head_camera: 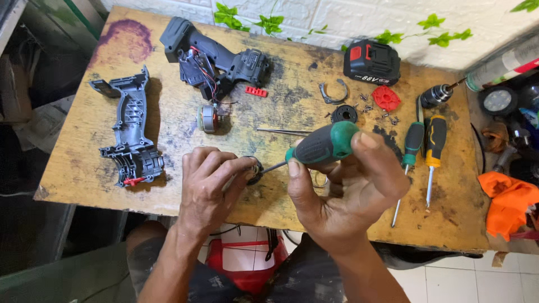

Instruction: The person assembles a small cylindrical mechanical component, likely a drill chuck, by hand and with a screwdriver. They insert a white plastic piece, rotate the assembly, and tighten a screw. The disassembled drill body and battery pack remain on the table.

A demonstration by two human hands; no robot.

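Note:
My right hand (348,188) grips a screwdriver with a black and green handle (325,143), its shaft pointing left. The tip meets a small round dark metal part (255,168) that my left hand (210,185) pinches between fingers and thumb, just above the wooden table's (73,174) front edge. Both hands are close together at the middle front of the table.
An opened drill body with wires (213,62) and a grey housing half (132,132) lie at left, a small motor (209,119) between. A black battery (371,62), red disc (386,97), chuck (437,95), loose screws, two screwdrivers (426,154) and an orange cloth (511,202) sit right.

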